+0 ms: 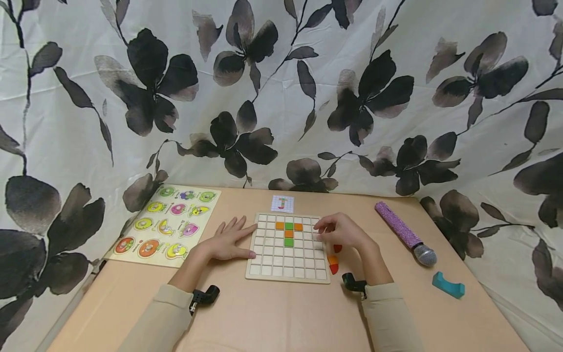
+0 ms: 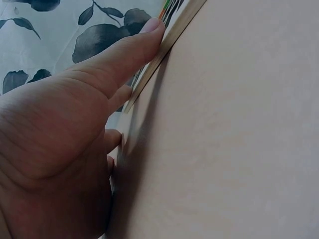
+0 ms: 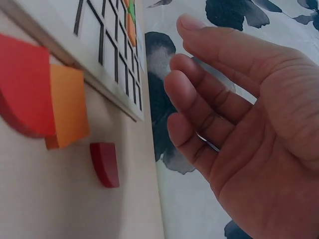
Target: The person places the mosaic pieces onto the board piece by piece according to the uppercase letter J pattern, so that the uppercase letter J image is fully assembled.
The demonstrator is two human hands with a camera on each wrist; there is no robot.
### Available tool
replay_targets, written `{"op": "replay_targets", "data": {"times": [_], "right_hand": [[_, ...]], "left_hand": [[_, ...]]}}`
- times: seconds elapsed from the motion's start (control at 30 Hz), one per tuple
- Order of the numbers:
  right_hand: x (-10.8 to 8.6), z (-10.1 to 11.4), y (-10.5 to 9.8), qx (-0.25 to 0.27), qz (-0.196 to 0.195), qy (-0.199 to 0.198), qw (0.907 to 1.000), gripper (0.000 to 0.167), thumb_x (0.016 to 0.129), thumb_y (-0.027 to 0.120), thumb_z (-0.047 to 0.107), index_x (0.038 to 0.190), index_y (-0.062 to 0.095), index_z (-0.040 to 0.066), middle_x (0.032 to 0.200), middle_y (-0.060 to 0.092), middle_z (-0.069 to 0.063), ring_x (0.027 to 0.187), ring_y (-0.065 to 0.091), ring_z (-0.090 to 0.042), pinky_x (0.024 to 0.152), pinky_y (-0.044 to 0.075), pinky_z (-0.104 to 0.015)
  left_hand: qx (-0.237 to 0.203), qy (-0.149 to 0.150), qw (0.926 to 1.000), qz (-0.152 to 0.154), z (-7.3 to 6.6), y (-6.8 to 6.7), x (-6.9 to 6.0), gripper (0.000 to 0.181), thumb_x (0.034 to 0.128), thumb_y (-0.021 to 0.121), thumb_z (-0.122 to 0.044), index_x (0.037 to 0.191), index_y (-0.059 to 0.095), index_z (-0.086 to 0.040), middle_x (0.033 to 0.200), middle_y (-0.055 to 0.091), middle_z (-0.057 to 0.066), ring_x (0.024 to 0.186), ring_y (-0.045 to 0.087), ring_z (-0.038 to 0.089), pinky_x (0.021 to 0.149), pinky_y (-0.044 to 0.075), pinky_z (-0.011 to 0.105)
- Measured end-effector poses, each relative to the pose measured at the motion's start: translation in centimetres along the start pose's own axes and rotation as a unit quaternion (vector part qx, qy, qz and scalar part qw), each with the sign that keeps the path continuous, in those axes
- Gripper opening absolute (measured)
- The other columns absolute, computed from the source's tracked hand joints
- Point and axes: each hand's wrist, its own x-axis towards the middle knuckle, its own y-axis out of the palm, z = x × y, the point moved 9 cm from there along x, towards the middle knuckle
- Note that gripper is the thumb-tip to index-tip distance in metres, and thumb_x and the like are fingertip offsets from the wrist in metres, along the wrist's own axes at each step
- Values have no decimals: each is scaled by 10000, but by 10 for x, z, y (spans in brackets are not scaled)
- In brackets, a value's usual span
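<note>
A white grid board (image 1: 269, 269) lies on the table, with several orange and green square pieces (image 1: 288, 234) set in a T shape in its upper middle. My left hand (image 1: 226, 242) is spread at the board's left side, its thumb touching the edge in the left wrist view. Over the board's right edge hovers my right hand (image 1: 345, 232), fingers loosely bent and holding nothing in the right wrist view. Beside that edge lie an orange piece (image 3: 69, 107), a red piece with a rounded side (image 3: 25, 87) touching it, and another red piece (image 3: 105, 165) apart.
A small card (image 1: 282, 204) with a coloured grid pattern lies behind the board. On the left is a sheet of fruit pictures (image 1: 171, 227). A glittery purple microphone (image 1: 402, 230) and a teal curved block (image 1: 448, 286) lie on the right. Floral cloth (image 1: 308, 107) hangs behind the table.
</note>
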Motion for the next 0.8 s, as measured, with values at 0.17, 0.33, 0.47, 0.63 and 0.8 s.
{"op": "replay_targets", "data": {"times": [0.17, 0.33, 0.47, 0.63, 0.8], "right_hand": [[-5, -4, 1, 66, 312, -103, 9994, 263, 910, 787, 109, 1164, 768, 44, 966, 718, -54, 882, 586, -251, 730, 517, -306], [-11, -13, 2, 234, 828, -52, 9963, 273, 864, 826, 76, 1125, 771, 14, 953, 741, -101, 821, 616, -241, 751, 555, -315], [-17, -18, 3, 159, 1180, 14, 9929, 270, 833, 851, 56, 1094, 782, 38, 956, 765, -129, 808, 639, -233, 754, 572, -301], [-23, -23, 2, 72, 1407, 96, 9900, 266, 811, 854, 25, 1065, 795, 74, 999, 760, -134, 870, 604, -236, 775, 529, -314], [-24, -29, 5, 250, 1575, 325, 9867, 231, 814, 860, 37, 1033, 799, 76, 995, 744, -121, 878, 563, -245, 775, 465, -341]], "left_hand": [[18, -3, 10000, 5, -1, 0, 0, 937, 876, 715, -662, 1645, 333, -286, 1750, 56, 198, 1611, -53, 456, 1252, -67, 688], [-8, 4, 10000, 1, -1, 0, -1, 933, 879, 723, -647, 1643, 339, -273, 1749, 59, 203, 1610, -52, 458, 1250, -68, 690], [-19, 4, 10000, 6, -1, -1, -1, 928, 882, 724, -639, 1643, 341, -269, 1748, 58, 205, 1610, -53, 458, 1250, -70, 691], [-36, 22, 10000, -14, -1, -1, -1, 925, 881, 724, -642, 1641, 344, -276, 1748, 60, 205, 1610, -53, 458, 1249, -68, 693], [-39, 37, 10000, -15, -1, -1, -1, 925, 879, 723, -645, 1641, 343, -283, 1748, 60, 204, 1610, -54, 456, 1249, -69, 692]]}}
